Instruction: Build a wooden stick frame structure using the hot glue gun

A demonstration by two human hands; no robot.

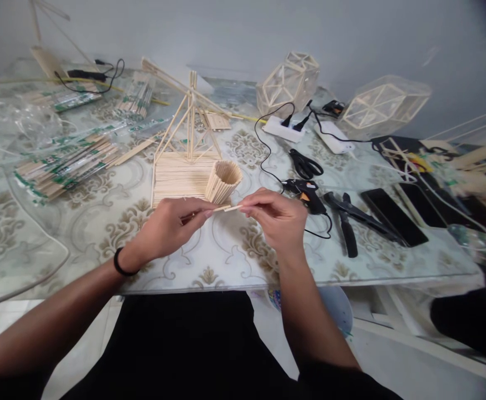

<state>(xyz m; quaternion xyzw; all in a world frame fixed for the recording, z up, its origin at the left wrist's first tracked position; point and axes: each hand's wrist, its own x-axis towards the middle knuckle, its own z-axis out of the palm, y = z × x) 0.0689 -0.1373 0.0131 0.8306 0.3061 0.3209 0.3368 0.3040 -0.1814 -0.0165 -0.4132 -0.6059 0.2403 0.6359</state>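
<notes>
My left hand (182, 222), with a black band at the wrist, pinches a short wooden stick (221, 209). Another short wooden stick (231, 208) is pinched between the thumb and fingertips of my right hand (274, 214). The free ends of the two sticks meet or nearly touch; I cannot tell which. Just behind them stands a round cup of upright wooden sticks (223, 180), leaning slightly to the right. It is on or against a flat stick base (180, 175), from which a frame of thin sticks (190, 119) rises.
Packs of sticks (71, 161) lie at the left. To the right are a glue gun (307, 194), black scissors (305, 164), pliers (351, 216), a phone (392, 216) and a power strip (283, 129) with trailing cables. Geometric stick models (386, 105) stand behind. Part of another person shows at the right edge.
</notes>
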